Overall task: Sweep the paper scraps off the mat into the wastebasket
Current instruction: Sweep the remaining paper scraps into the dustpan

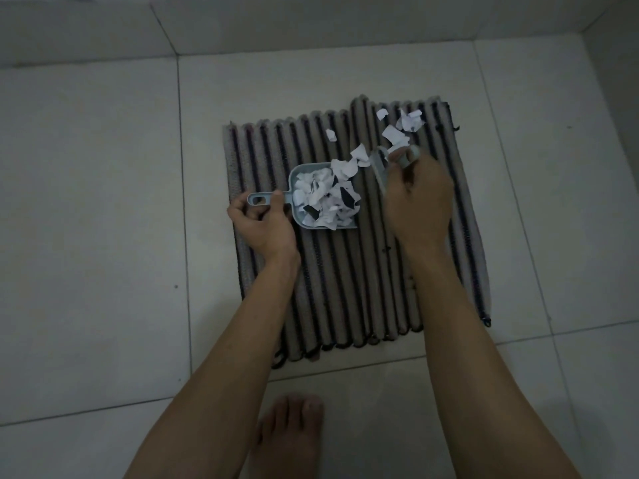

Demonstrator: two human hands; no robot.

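A striped woven mat lies on the tiled floor. On it rests a small pale blue dustpan, heaped with white and black paper scraps. My left hand grips the dustpan's handle. My right hand holds a small hand brush just right of the pan's mouth. More loose scraps lie on the mat's far right part, beyond the brush. No wastebasket is in view.
Pale floor tiles surround the mat. A low tiled wall or step runs along the far side and the right. My bare foot stands on the floor just in front of the mat.
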